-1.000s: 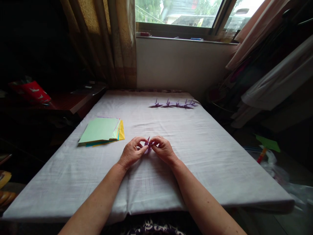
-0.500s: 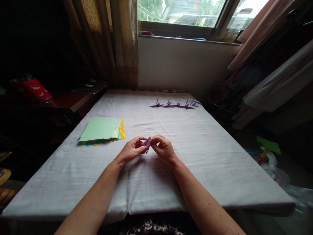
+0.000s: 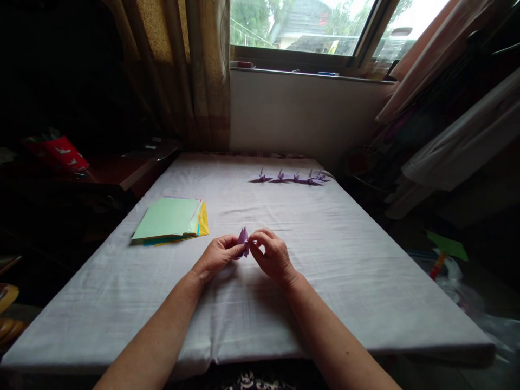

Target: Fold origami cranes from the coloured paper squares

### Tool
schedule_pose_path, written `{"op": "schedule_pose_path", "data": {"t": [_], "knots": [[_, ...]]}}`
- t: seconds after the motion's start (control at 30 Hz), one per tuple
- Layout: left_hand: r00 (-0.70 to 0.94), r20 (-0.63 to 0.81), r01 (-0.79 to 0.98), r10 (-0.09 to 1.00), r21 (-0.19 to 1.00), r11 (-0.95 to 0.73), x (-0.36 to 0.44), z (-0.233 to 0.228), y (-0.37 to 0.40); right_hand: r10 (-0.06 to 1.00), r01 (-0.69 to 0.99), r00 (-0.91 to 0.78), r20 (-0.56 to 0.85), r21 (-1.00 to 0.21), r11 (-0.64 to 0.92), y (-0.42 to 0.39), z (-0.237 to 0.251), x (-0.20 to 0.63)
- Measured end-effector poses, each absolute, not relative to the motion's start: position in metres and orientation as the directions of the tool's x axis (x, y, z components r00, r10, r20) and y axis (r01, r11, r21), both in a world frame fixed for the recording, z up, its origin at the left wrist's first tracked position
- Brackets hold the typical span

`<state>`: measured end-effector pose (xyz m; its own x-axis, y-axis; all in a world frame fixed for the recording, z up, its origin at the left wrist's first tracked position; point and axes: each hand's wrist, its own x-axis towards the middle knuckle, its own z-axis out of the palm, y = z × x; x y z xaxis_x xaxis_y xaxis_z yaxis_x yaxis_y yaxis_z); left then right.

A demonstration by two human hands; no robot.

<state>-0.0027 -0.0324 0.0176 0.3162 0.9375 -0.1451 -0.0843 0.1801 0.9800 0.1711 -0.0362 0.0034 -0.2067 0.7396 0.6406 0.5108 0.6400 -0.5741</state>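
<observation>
A small folded piece of purple origami paper [image 3: 242,238] stands between my hands, above the middle of the table. My left hand [image 3: 221,254] pinches its lower left part between thumb and fingers. With thumb and forefinger closed, my right hand [image 3: 271,253] grips the paper's right side. Its pointed tip shows upward between the two hands; the fingers hide some of the folds. Several finished purple paper cranes [image 3: 296,177] sit in a row at the table's far right.
A stack of coloured paper sheets [image 3: 168,218], pale green on top, lies on the left of the white tablecloth [image 3: 345,303]. Beyond the far edge are a curtain [image 3: 207,76] and a window. A red pouch [image 3: 63,154] rests on a dark side table at left.
The purple paper has been turned so that its tip points more upright. My right fingers have shifted slightly on its right side. The whole view has tilted up a little.
</observation>
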Motion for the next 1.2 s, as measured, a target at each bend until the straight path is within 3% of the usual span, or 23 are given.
{"op": "schedule_pose_path", "data": {"t": [0.3,0.57,1.0,1.2], "knots": [[0.251,-0.120,-0.137,0.961,0.978,0.158,-0.0004,0.0170,-0.0334,0.732,0.492,-0.175,0.658,-0.585,0.644,-0.0367,0.0028,0.1711],[0.153,-0.091,-0.186,0.984,0.975,0.119,0.0031,0.0154,-0.0323,0.773,0.350,-0.102,0.627,-0.704,0.618,-0.0392,0.0072,0.1656],[0.181,-0.103,-0.216,0.978,0.966,0.142,0.0057,0.0179,-0.0353,0.809,0.336,-0.126,0.574,-0.743,0.579,-0.0383,0.0052,0.1651],[0.180,-0.124,-0.231,0.976,0.959,0.165,0.0038,0.0162,-0.0341,0.875,0.303,-0.087,0.477,-0.824,0.479,-0.0396,0.0065,0.1632]]}}
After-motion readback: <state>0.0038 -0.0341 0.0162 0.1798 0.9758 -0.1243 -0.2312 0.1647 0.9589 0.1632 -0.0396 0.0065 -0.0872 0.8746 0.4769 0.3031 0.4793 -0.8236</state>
